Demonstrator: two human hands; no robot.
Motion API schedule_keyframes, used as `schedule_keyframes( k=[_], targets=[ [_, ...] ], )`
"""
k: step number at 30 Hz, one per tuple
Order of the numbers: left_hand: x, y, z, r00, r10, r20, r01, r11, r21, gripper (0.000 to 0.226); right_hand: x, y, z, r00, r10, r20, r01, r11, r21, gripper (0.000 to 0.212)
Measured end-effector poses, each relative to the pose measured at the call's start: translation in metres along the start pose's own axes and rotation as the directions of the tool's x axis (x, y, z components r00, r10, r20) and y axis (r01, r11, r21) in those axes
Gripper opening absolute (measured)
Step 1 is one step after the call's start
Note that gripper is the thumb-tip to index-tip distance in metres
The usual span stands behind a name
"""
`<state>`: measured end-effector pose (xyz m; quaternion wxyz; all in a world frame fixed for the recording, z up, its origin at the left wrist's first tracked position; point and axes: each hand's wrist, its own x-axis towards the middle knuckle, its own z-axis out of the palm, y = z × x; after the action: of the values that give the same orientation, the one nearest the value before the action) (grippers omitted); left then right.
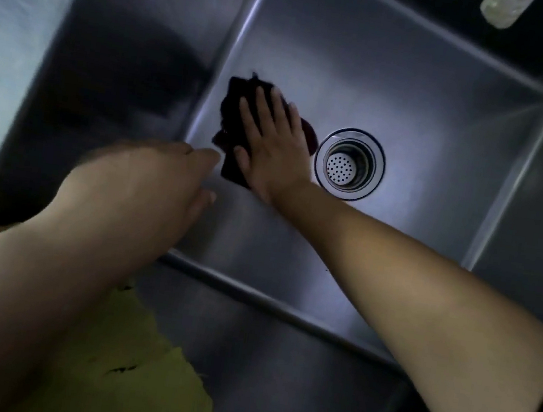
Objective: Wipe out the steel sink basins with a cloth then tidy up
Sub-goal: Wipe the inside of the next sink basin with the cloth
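Flat on the dark cloth (238, 104), right hand (271, 143), beside drain (349, 164).

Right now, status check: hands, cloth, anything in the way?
Right hand flat, pressing cloth on basin floor. Left hand open, reaching toward cloth. Drain beside cloth, nothing blocking.

Cloth (238, 108) lies in basin (400, 84), left of drain (349, 164).

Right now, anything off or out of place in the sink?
Nothing stands out. The right hand presses the dark cloth flat on the basin floor beside the drain strainer; the left hand hovers open nearby. No spill or damage visible.
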<state>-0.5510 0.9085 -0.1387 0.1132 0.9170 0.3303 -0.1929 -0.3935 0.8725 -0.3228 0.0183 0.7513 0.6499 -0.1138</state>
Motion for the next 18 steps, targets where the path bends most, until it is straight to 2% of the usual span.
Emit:
schedule_keyframes(
  k=[4, 7, 12, 18],
  targets=[
    [0.006, 0.001, 0.011, 1.000, -0.013, -0.006, 0.013, 1.000, -0.011, 0.030, -0.079, -0.031, 0.022, 0.956, -0.293, 0.003, 0.292, 0.954, 0.067, 0.078],
    [0.008, 0.002, 0.012, 1.000, -0.027, 0.011, 0.027, 0.999, 0.036, 0.032, -0.146, -0.025, 0.031, 0.930, -0.364, 0.042, 0.359, 0.929, 0.088, 0.070],
    [0.011, 0.001, 0.019, 0.997, 0.001, 0.073, -0.002, 1.000, 0.012, 0.035, -0.187, 0.038, 0.026, 0.928, -0.364, 0.082, 0.362, 0.932, 0.030, 0.066],
    [0.022, -0.009, 0.041, 0.993, 0.012, 0.113, -0.008, 0.999, -0.041, 0.033, -0.155, 0.120, 0.001, 0.993, -0.093, 0.070, 0.100, 0.989, -0.111, 0.074]
  ],
)
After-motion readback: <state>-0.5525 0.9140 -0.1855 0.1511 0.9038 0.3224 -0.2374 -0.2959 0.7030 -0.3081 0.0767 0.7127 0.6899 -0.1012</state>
